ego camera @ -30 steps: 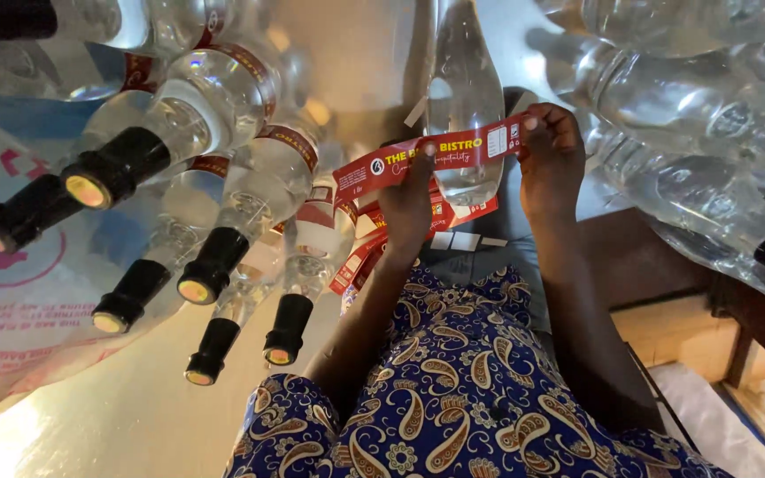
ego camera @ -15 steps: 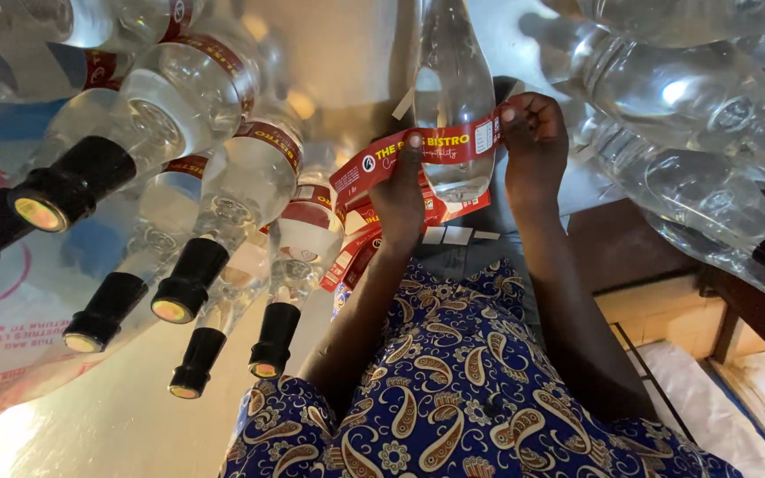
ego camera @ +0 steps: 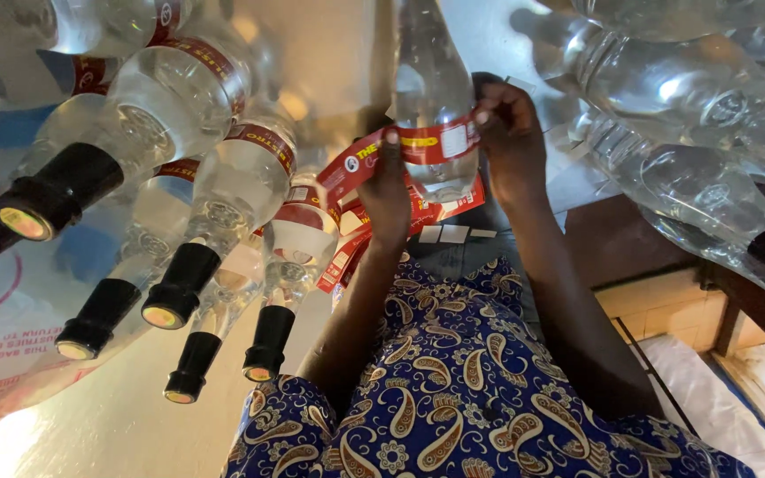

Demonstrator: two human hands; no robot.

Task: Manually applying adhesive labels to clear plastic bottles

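Now we press a red label (ego camera: pixel 418 146) against a clear bottle (ego camera: pixel 431 97), our left hand (ego camera: pixel 387 190) and right hand (ego camera: pixel 511 133) each pinching an end.

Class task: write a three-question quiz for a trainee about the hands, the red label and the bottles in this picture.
1. True or false: the red label strip lies against the clear bottle.
2. What holds the strip's ends? A) one hand B) left hand and right hand C) nobody
3. What colour are the caps on the labelled bottles at left?

Key
1. True.
2. B.
3. Black.
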